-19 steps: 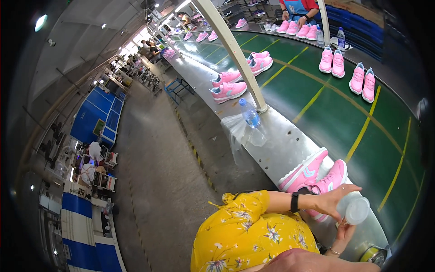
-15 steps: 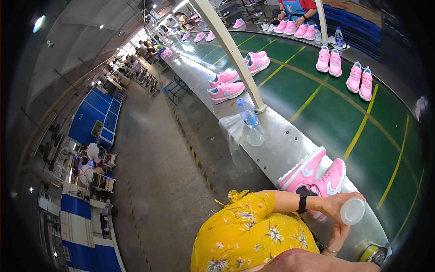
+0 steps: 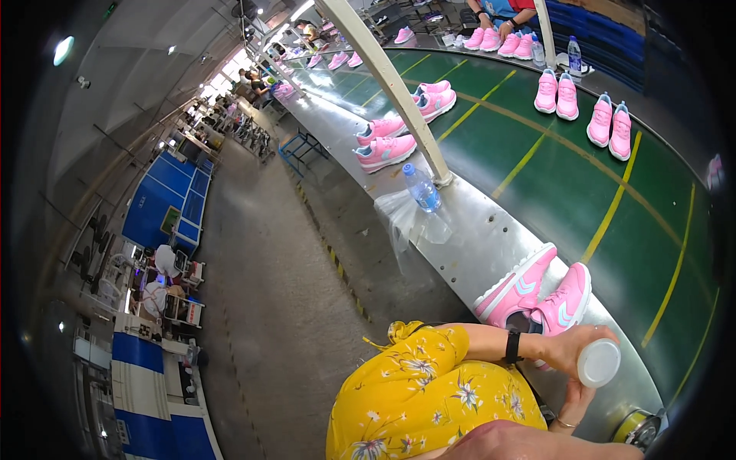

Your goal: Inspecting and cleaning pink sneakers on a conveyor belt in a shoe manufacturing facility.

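Observation:
Both hands are together over the metal ledge at the lower right. My left hand point(image 3: 571, 349), with a dark watch band at its wrist, has its fingers curled round a small white round container point(image 3: 599, 363), whose pale flat end faces up. Beneath it my right hand point(image 3: 576, 400), wearing a thin bracelet, is closed against the container's lower side; its fingertips are partly hidden. Just beyond my left wrist, a pink sports shoe point(image 3: 515, 287) leans on its side, beside a second pink shoe point(image 3: 566, 300) partly covered by my hand. A round open tin point(image 3: 638, 429) stands near my right hand.
A green conveyor belt point(image 3: 529, 192) with yellow lines runs alongside, carrying pairs of pink shoes point(image 3: 609, 130). Upon the metal ledge point(image 3: 479, 207) are a water bottle point(image 3: 422, 188), a clear plastic bag point(image 3: 399, 218) and a white post point(image 3: 391, 84). Across the belt, a co-worker's hands point(image 3: 506, 29) handle shoes.
My view has shifted slightly. My hands stay on the container in nearly the same place. Across the belt, the co-worker's hands have moved among the shoes.

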Motion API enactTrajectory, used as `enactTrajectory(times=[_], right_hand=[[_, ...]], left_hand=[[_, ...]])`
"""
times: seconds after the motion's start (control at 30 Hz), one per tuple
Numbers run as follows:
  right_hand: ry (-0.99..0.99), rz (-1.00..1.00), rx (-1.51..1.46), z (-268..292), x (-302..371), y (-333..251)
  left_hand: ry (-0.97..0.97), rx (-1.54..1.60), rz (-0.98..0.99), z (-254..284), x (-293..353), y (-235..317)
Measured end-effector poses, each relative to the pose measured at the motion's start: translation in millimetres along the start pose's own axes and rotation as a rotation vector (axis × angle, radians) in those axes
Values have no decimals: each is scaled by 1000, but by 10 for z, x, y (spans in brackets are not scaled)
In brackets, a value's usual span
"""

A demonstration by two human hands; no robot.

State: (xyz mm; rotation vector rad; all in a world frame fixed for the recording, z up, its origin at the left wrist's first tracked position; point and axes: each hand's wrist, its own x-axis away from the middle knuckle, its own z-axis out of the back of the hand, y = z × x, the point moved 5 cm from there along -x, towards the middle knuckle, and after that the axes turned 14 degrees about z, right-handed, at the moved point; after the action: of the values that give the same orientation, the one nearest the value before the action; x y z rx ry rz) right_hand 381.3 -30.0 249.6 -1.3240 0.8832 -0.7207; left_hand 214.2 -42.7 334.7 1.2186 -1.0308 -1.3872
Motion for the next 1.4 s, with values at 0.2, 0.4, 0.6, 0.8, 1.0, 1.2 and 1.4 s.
enactTrajectory(times=[0.2,0.4,0.6,0.8,1.0,1.2,1.4], right_hand=[[567,-175,-710,1028,-150,1227],[827,118,378,1702,-138,29],[737,277,984,2015,-95,-217],[639,340,1092,1583,-413,-271],[619,447,1125,1435,-218,-830],[622,448,1107,1392,-208,-1023],[665,634,1086,1113,-265,-1026]], left_hand=[[82,30,275,306,241,-125],[232,-322,478,831,824,-440],[0,-558,749,805,1011,-723],[-2,-265,867,794,990,-1134],[86,-294,793,754,1066,-966],[130,-178,721,654,1181,-1047],[35,-301,646,569,1055,-1055]])
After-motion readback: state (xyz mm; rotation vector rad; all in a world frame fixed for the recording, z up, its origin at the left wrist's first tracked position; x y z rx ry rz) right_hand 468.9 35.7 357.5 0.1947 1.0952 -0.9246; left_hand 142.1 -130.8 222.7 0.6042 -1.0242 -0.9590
